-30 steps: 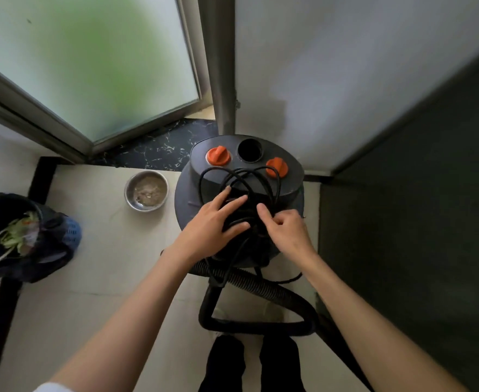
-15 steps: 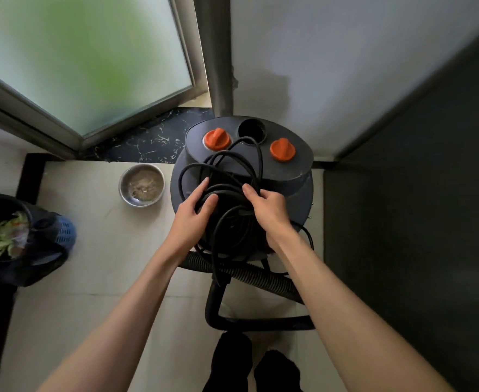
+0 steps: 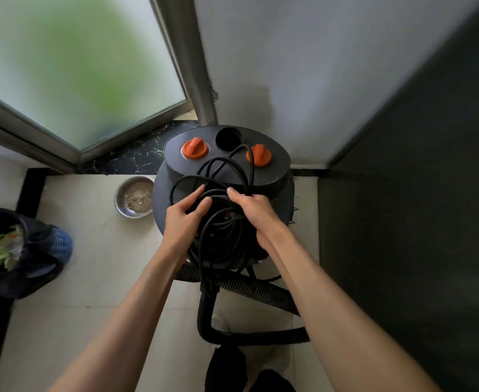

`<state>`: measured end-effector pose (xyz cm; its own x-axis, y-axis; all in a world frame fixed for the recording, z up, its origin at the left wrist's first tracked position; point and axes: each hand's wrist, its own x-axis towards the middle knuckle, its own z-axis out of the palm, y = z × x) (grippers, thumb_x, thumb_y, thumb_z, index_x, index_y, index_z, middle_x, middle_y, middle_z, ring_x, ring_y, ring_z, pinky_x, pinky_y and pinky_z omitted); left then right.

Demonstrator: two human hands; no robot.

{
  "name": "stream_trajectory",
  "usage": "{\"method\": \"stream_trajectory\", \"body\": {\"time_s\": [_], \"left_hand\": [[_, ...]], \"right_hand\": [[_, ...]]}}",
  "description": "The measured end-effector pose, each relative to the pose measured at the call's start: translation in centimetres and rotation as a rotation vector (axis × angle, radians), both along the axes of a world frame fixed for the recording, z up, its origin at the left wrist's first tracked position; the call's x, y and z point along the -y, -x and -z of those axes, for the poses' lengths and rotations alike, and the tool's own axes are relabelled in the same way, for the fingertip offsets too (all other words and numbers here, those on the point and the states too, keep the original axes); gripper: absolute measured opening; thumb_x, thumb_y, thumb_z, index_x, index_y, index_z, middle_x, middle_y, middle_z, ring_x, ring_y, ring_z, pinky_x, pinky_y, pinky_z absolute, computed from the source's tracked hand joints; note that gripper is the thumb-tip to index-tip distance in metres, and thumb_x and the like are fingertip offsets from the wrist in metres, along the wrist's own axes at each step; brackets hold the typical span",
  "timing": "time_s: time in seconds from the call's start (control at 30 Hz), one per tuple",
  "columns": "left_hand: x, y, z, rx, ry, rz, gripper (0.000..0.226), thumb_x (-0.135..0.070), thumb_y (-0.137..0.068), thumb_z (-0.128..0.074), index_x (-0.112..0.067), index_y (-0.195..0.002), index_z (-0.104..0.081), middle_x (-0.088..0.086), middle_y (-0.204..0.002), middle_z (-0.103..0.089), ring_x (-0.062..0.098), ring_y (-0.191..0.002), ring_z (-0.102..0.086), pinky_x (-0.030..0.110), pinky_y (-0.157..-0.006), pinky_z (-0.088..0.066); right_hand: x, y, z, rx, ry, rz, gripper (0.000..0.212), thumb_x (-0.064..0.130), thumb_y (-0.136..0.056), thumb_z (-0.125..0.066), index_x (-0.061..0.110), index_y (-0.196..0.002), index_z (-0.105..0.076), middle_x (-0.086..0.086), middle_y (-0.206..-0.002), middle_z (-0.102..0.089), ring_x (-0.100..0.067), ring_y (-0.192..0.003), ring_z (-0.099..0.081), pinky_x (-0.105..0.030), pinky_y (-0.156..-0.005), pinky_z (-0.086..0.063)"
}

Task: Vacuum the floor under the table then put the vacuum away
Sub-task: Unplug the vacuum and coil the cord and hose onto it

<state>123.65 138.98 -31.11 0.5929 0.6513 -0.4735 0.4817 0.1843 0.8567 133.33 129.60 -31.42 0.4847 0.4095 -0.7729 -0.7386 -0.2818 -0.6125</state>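
A dark round canister vacuum [image 3: 277, 168] with two orange knobs [image 3: 194, 148] and a round opening stands in the corner by the wall. A black power cord [image 3: 218, 239] lies in loose coils on its top. My left hand [image 3: 183, 222] rests on the left side of the coils, fingers fairly straight, with a loop running between thumb and fingers. My right hand [image 3: 256, 213] grips the coils from the right, fingers curled over the strands. The ribbed black hose [image 3: 255, 290] curves across the floor in front of the canister.
A metal bowl [image 3: 136, 198] with pale contents sits on the tiles left of the vacuum. A dark bin [image 3: 20, 250] with scraps and a blue basket stands at far left. A frosted glass door [image 3: 71, 72] is behind; a dark panel [image 3: 416, 222] closes the right side.
Both hands have stayed on the cord coils atop the vacuum, shifting them slightly; loops now reach up between the orange knobs. The view has dropped a little closer.
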Motion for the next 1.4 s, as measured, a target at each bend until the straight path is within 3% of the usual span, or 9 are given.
{"method": "stream_trajectory", "body": {"time_s": [0.17, 0.3, 0.43, 0.67, 0.77, 0.9, 1.03, 1.2, 1.4], "left_hand": [[2.2, -0.6, -0.1, 0.006, 0.106, -0.053, 0.044, -0.017, -0.090, -0.061, -0.017, -0.133, -0.052, 0.004, -0.119, -0.065, 0.015, -0.107, -0.063, 0.035, -0.097, -0.049], [4.8, -1.7, 0.1, 0.027, 0.143, -0.040, 0.045, -0.016, -0.089, -0.062, -0.016, -0.134, -0.052, 0.003, -0.121, -0.064, 0.012, -0.108, -0.062, 0.032, -0.097, -0.049], [7.4, -3.5, 0.2, 0.047, 0.165, -0.022, 0.047, -0.016, -0.090, -0.061, -0.016, -0.136, -0.049, -0.001, -0.119, -0.063, 0.002, -0.100, -0.063, 0.019, -0.086, -0.051], [8.2, -6.3, 0.0, 0.019, 0.150, 0.009, 0.048, -0.016, -0.090, -0.061, -0.015, -0.136, -0.048, 0.005, -0.125, -0.061, 0.013, -0.111, -0.060, 0.033, -0.100, -0.047], [7.6, -7.4, -0.3, 0.018, 0.128, 0.028, 0.048, -0.015, -0.091, -0.061, -0.013, -0.137, -0.047, 0.004, -0.125, -0.061, 0.011, -0.110, -0.060, 0.029, -0.099, -0.047], [6.9, -7.6, -0.5, 0.031, 0.122, 0.040, 0.048, -0.014, -0.092, -0.059, -0.011, -0.137, -0.046, 0.004, -0.125, -0.061, 0.009, -0.107, -0.061, 0.018, -0.089, -0.049], [5.9, -6.7, -0.5, -0.005, 0.106, 0.086, 0.047, -0.014, -0.092, -0.059, -0.011, -0.137, -0.047, 0.004, -0.129, -0.058, 0.012, -0.114, -0.058, 0.026, -0.098, -0.046], [4.7, -6.2, -0.4, -0.048, -0.006, 0.189, 0.046, -0.019, -0.091, -0.060, -0.010, -0.135, -0.049, 0.006, -0.130, -0.058, 0.015, -0.119, -0.055, 0.037, -0.105, -0.043], [3.8, -5.0, 0.0, -0.090, -0.086, 0.091, 0.043, -0.026, -0.082, -0.070, -0.016, -0.122, -0.060, 0.000, -0.107, -0.068, 0.013, -0.103, -0.063, 0.035, -0.097, -0.047]], "right_hand": [[2.4, -0.9, 0.3, -0.014, -0.069, -0.028, 0.023, 0.018, -0.092, -0.060, -0.001, -0.099, -0.070, -0.014, -0.098, -0.071, -0.024, -0.090, -0.068, -0.027, -0.073, -0.054], [5.3, -2.0, 0.3, 0.000, -0.034, -0.023, 0.018, 0.020, -0.092, -0.060, 0.008, -0.085, -0.072, -0.010, -0.089, -0.072, -0.022, -0.085, -0.069, -0.028, -0.073, -0.054], [7.8, -3.5, 0.2, 0.002, 0.011, 0.002, 0.021, 0.023, -0.092, -0.061, 0.007, -0.100, -0.071, -0.011, -0.097, -0.072, -0.023, -0.092, -0.069, -0.029, -0.076, -0.054], [9.2, -5.3, 0.6, 0.007, 0.020, 0.064, 0.035, 0.026, -0.092, -0.061, 0.006, -0.120, -0.064, -0.011, -0.109, -0.070, -0.022, -0.101, -0.066, -0.032, -0.084, -0.053], [9.0, -5.9, 0.6, 0.013, 0.011, 0.088, 0.035, 0.028, -0.092, -0.061, 0.006, -0.119, -0.064, -0.011, -0.110, -0.069, -0.023, -0.102, -0.066, -0.035, -0.089, -0.053], [8.1, -6.0, 0.3, 0.018, 0.003, 0.095, 0.024, 0.027, -0.093, -0.059, 0.008, -0.106, -0.068, -0.006, -0.097, -0.071, -0.020, -0.094, -0.068, -0.030, -0.075, -0.054], [7.3, -5.2, 0.6, -0.016, 0.022, 0.066, 0.033, 0.029, -0.095, -0.056, 0.007, -0.118, -0.063, -0.008, -0.107, -0.069, -0.023, -0.103, -0.065, -0.036, -0.088, -0.052], [6.5, -3.8, 0.8, -0.102, -0.020, 0.122, 0.031, 0.030, -0.093, -0.056, 0.008, -0.113, -0.068, -0.012, -0.109, -0.070, -0.026, -0.102, -0.066, -0.041, -0.094, -0.050], [5.0, -2.7, -0.3, -0.060, 0.017, 0.113, 0.040, 0.035, -0.085, -0.065, 0.009, -0.116, -0.067, -0.010, -0.110, -0.070, -0.027, -0.103, -0.066, -0.044, -0.097, -0.049]]}}
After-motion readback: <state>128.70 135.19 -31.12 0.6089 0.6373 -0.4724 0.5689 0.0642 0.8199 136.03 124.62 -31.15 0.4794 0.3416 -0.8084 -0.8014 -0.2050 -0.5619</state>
